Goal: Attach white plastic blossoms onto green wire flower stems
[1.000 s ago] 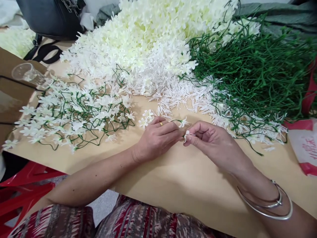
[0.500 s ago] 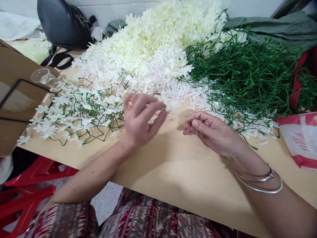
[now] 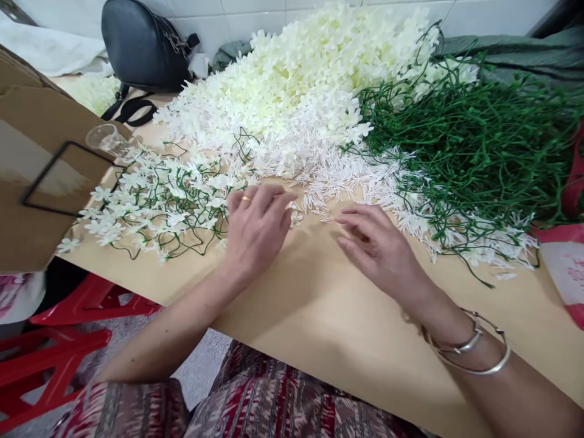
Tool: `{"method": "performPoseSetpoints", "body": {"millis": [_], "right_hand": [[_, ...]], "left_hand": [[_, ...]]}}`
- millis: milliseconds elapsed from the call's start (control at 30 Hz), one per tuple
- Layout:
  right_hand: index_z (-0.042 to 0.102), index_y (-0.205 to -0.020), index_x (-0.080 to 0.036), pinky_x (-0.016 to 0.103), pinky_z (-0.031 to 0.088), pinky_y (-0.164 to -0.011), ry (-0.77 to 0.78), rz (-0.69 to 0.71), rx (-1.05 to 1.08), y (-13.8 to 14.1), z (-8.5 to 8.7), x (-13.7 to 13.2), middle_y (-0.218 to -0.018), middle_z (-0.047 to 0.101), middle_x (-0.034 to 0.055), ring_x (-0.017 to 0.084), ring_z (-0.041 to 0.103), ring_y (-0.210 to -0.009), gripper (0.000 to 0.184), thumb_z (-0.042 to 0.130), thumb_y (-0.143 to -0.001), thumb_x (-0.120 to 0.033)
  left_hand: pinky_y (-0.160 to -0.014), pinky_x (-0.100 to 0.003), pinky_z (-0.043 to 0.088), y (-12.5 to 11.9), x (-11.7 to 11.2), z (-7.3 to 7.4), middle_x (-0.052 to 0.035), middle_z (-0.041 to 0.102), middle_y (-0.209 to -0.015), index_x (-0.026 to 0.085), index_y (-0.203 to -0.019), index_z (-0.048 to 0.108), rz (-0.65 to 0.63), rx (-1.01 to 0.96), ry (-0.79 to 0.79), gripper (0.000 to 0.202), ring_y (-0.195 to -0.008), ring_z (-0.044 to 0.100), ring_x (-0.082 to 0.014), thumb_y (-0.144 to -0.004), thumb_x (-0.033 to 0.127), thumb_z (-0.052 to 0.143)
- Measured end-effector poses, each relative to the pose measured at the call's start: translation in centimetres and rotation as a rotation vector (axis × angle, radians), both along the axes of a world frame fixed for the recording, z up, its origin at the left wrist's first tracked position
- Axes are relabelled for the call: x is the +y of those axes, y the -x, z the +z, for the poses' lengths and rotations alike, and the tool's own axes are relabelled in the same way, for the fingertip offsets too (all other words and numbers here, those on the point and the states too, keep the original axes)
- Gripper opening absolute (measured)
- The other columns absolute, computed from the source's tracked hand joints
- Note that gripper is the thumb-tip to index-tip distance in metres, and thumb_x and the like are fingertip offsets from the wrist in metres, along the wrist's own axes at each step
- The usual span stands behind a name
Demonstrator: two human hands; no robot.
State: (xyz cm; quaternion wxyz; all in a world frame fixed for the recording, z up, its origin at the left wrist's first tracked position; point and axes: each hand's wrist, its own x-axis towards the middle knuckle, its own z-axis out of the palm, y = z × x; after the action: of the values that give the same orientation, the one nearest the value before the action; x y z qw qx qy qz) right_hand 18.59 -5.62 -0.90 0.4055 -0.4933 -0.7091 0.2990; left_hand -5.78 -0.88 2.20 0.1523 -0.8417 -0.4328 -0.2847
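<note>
My left hand (image 3: 259, 231), a gold ring on one finger, hovers low over the table with its palm down. Its fingers are loosely bent, with a gap between index finger and thumb, and nothing shows clearly in them. A small white blossom (image 3: 295, 218) lies right by its thumb tip; whether they touch I cannot tell. Opposite it, my right hand (image 3: 381, 249) is open, thumb apart from the curved fingers, close to loose white stamen-like sticks (image 3: 328, 182). Left of my left hand lie white artificial flowers on green stems (image 3: 159, 201). Bare green plastic stems (image 3: 479, 146) are heaped at the right.
Loose cream-white petals (image 3: 292, 73) form a tall pile at the back. A cardboard box (image 3: 41, 182) and a clear plastic cup (image 3: 107, 141) stand at the left, a black bag (image 3: 143, 48) behind. A red-and-white packet (image 3: 563, 261) lies at the right edge. Red stools (image 3: 64, 365) stand below.
My right hand has gone from a pinch to spread fingers. My left hand has turned further palm down and dropped slightly. The view has shifted a little to the left.
</note>
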Motion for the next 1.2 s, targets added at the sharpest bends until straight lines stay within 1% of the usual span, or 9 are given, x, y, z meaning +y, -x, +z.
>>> {"method": "performPoseSetpoints", "body": {"millis": [133,267,433,533,633,800,900,1000,1200], "right_hand": [[0.068,-0.132,-0.021,0.059,0.05,-0.111,-0.241,0.077,-0.336,0.8,-1.1,0.0,-0.137,0.07,0.0146,0.032,0.063,-0.127,0.031,0.053,-0.105,-0.018],[0.072,-0.12,-0.022,0.053,0.055,-0.103,-0.336,0.035,-0.376,0.0,-1.2,0.0,-0.118,0.077,0.0117,0.029,0.069,-0.111,0.025,0.051,-0.106,-0.017],[0.071,-0.096,-0.024,0.049,0.056,-0.09,-0.358,-0.108,-0.441,-1.6,-0.7,0.1,-0.094,0.077,0.009,0.029,0.07,-0.093,0.015,0.058,-0.103,-0.02],[0.071,-0.105,-0.023,0.052,0.054,-0.092,-0.307,-0.144,-0.446,-1.4,-0.5,0.1,-0.102,0.076,0.0117,0.032,0.068,-0.098,0.011,0.06,-0.102,-0.023],[0.07,-0.123,-0.021,0.052,0.052,-0.098,-0.279,-0.103,-0.477,-0.5,-0.4,0.4,-0.124,0.073,0.0147,0.033,0.064,-0.111,0.024,0.055,-0.105,-0.024],[0.074,-0.098,-0.024,0.048,0.051,-0.096,-0.271,-0.064,-0.42,-0.2,-0.3,0.8,-0.105,0.074,0.0093,0.028,0.064,-0.101,0.021,0.055,-0.105,-0.024],[0.071,-0.092,-0.025,0.049,0.051,-0.094,-0.257,-0.102,-0.349,-1.0,-0.3,0.7,-0.101,0.074,0.0078,0.028,0.065,-0.099,0.02,0.055,-0.104,-0.021],[0.07,-0.096,-0.026,0.051,0.051,-0.095,-0.249,-0.128,-0.309,-1.3,-0.3,0.4,-0.103,0.075,0.0084,0.03,0.067,-0.102,0.017,0.055,-0.103,-0.02],[0.068,-0.105,-0.025,0.051,0.051,-0.097,-0.254,-0.087,-0.372,-0.5,-0.3,0.4,-0.108,0.074,0.0094,0.03,0.066,-0.104,0.016,0.053,-0.104,-0.018]], "left_hand": [[-0.083,-0.044,0.039,-0.4,0.5,-1.6,-0.0109,0.072,-0.112,0.022,-0.11,0.068,0.043,0.128,0.115,0.015,-0.1,0.061,-0.0304,-0.098,0.018,0.062],[-0.083,-0.042,0.039,-0.5,0.0,-1.5,-0.0084,0.072,-0.106,0.022,-0.105,0.068,-0.016,0.113,0.27,0.009,-0.093,0.063,-0.0259,-0.101,0.021,0.06],[-0.083,-0.036,0.045,-2.8,-1.3,-1.6,-0.0071,0.071,-0.112,0.02,-0.111,0.069,-0.246,0.078,0.403,0.014,-0.094,0.067,-0.0211,-0.105,0.021,0.055],[-0.084,-0.034,0.052,-3.8,-1.2,-2.0,-0.008,0.07,-0.116,0.019,-0.112,0.068,-0.342,-0.054,0.457,0.017,-0.101,0.069,-0.0202,-0.105,0.017,0.053],[-0.086,-0.031,0.057,-4.0,-0.7,-2.3,-0.0088,0.07,-0.115,0.019,-0.11,0.069,-0.387,-0.29,0.549,0.013,-0.101,0.07,-0.0175,-0.103,0.017,0.058],[-0.077,-0.026,0.059,-3.6,-0.4,-2.5,-0.0081,0.073,-0.102,0.017,-0.097,0.073,-0.4,-0.477,0.604,0.014,-0.088,0.072,-0.0146,-0.099,0.03,0.07],[-0.073,-0.026,0.058,-3.2,-0.6,-2.5,-0.0087,0.073,-0.109,0.018,-0.102,0.072,-0.386,-0.425,0.584,0.014,-0.086,0.071,-0.0137,-0.099,0.032,0.071],[-0.084,-0.031,0.058,-2.6,-0.9,-2.1,-0.0097,0.07,-0.118,0.019,-0.113,0.068,-0.345,-0.324,0.527,0.016,-0.101,0.07,-0.0172,-0.101,0.029,0.068],[-0.091,-0.045,0.048,-1.7,-1.3,-0.6,-0.0114,0.068,-0.114,0.02,-0.105,0.068,-0.213,0.01,0.393,0.016,-0.1,0.062,-0.0266,-0.098,0.034,0.065]]}}
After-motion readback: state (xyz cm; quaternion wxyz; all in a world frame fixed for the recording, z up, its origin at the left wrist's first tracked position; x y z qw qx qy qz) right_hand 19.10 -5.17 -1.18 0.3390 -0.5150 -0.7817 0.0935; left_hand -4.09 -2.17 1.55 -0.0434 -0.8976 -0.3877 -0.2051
